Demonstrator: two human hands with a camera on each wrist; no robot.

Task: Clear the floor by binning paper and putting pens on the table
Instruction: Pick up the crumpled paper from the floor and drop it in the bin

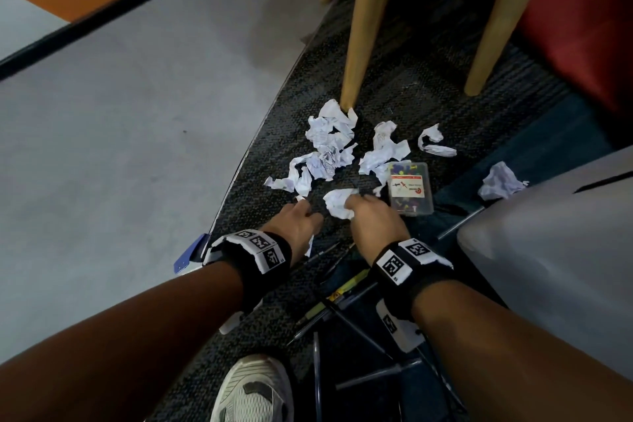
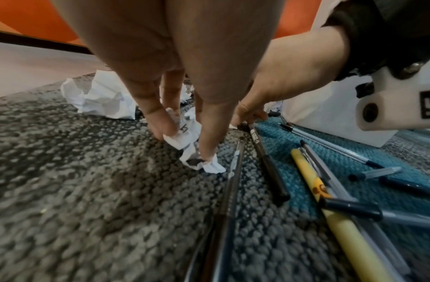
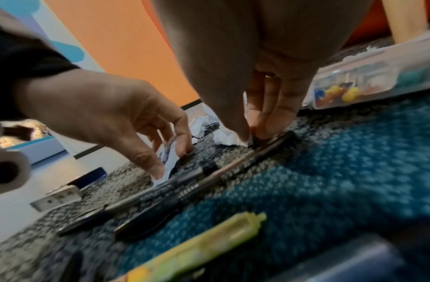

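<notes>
Left hand [image 1: 297,220]: down on the dark carpet [image 1: 394,86], thumb and fingers pinching a small paper scrap [image 2: 185,141]; I see the scrap pressed between the fingertips [image 2: 161,131] in the left wrist view.

Right hand [image 1: 373,216]: fingers curled on a crumpled paper ball [image 1: 337,202], just right of the left hand; the right wrist view shows its fingertips at the carpet, at the end of a dark pen [image 3: 233,167].

Loose paper [image 1: 329,147]: I count a cluster of crumpled white pieces on the carpet ahead of both hands, the farthest against a wooden chair leg [image 1: 366,27]; one further piece [image 1: 500,181] lies apart to the right, beside a grey bin [image 1: 555,267].

Pens: several lie on the carpet under and behind my wrists, among them a yellow pen [image 2: 339,219] and blue capped pens [image 2: 354,208] on the teal strip of carpet.

Pin box [image 1: 410,188]: clear plastic, coloured push pins inside, flat on the carpet just right of the right hand.

Shoe [image 1: 253,390]: white, at the lower edge.
</notes>
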